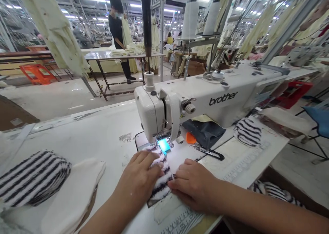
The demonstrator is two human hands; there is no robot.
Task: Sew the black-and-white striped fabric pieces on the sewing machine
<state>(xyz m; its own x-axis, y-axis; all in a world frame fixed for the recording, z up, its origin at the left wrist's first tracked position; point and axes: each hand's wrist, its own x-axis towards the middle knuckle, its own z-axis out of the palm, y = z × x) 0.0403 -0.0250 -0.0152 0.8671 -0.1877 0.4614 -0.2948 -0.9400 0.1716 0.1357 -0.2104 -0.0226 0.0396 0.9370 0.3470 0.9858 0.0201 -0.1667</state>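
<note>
A fluffy white fabric piece with dark stripes (164,184) lies on the sewing machine bed, its far end at the needle area under a bright blue-white light. My left hand (141,172) rests on the left side of this fabric, palm down, fingers laid over it. At the right edge, my right hand (192,184) has its fingers curled and the thumb and forefinger closed on the fabric's border. Above both hands stands the white sewing machine (195,96); its needle tip is hard to make out.
Left are a stack of striped pieces (33,179) and cream fabric (74,189). Thread snips (209,152), a dark cloth (205,132) and an orange item (190,138) lie right of the needle. More striped fabric (248,131) sits farther right. A person (118,28) stands beyond.
</note>
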